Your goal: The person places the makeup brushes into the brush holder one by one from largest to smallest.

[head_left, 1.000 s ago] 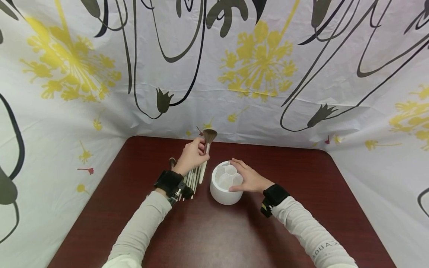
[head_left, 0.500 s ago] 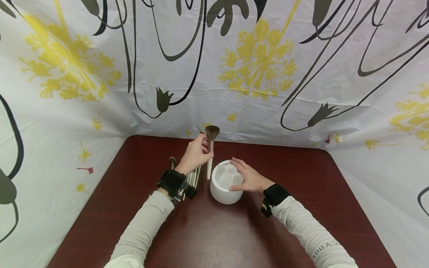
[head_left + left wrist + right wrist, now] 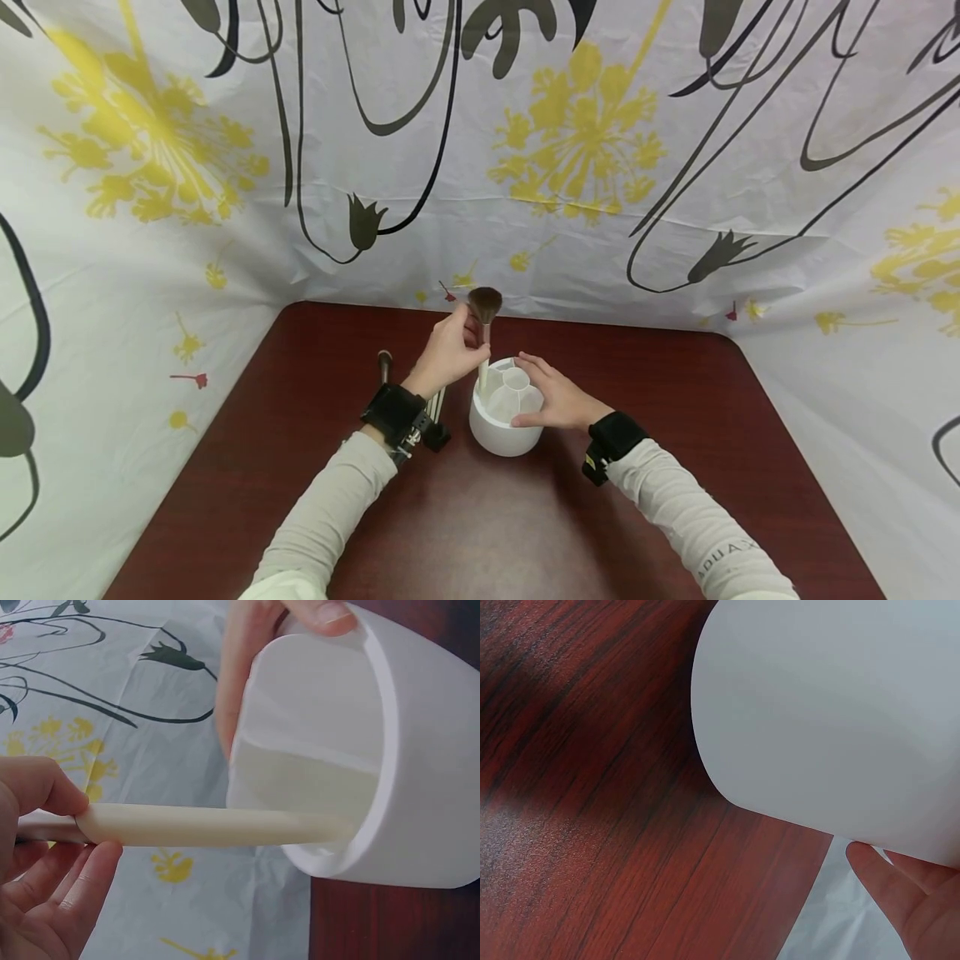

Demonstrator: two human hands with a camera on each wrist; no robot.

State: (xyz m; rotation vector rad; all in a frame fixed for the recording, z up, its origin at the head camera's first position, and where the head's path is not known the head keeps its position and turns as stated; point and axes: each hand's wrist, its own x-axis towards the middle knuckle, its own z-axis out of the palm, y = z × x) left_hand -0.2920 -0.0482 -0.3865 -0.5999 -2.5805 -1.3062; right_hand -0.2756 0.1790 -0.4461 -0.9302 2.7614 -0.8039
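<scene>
Holding left hand [image 3: 450,353]: pinched a pale-handled, brown-bristled brush [image 3: 486,333].
Right hand [image 3: 561,402]: gripped a round, white, divided holder [image 3: 504,437], frame centre.
Brush: handle end was inside; release seemingly remained.
Holder: no other brush showed.
Remaining pale-handled brushes [image 3: 436,404]: lay left of centre.

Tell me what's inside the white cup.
Dividers and the handle end of the brush the left hand pinches. The right hand covers part of the cup, hiding what lies beneath.
</scene>
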